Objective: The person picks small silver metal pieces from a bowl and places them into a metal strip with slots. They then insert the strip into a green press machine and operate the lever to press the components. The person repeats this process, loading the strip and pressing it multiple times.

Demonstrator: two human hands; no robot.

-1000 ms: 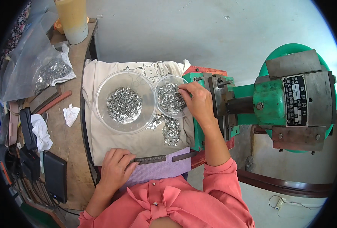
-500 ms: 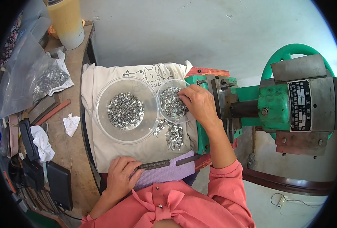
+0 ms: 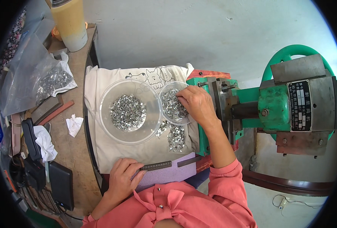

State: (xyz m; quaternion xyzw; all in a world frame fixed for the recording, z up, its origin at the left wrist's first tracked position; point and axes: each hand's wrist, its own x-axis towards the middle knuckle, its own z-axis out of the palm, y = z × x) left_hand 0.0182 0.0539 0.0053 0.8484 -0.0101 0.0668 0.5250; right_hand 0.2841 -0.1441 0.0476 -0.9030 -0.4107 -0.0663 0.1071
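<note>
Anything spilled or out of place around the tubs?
Yes, possibly: loose metal pieces lie in a heap on the beige cloth, nearer the person than the small tub, with a smaller scatter beside the large tub. They look spilled because other metal pieces sit inside both tubs, though the heap may be deliberate.

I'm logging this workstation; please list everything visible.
Large tub: one, clear, on cloth
Small tub: one, clear, right of it
Metal pieces: uncountable, silver, in both tubs, on cloth, upper left
Cloth: one, beige, beneath tubs
Ridged bar: one, dark, over mat
Flat strip: one, dark, on mat
Mat: one, purple, near shirt
Machine: one, green and grey, right
Desk: one, brown, left
Tumbler: one, yellow-white, upper left
Bag: one, clear, left
Tissues: at least two, white, on desk
Other clutter: uncountable, mostly dark, far left
Adapter: one, white, lower right
Shirt: one, coral, lower edge
Left hand: one, bare, on ridged bar
Right hand: one, bare, at small tub
</note>
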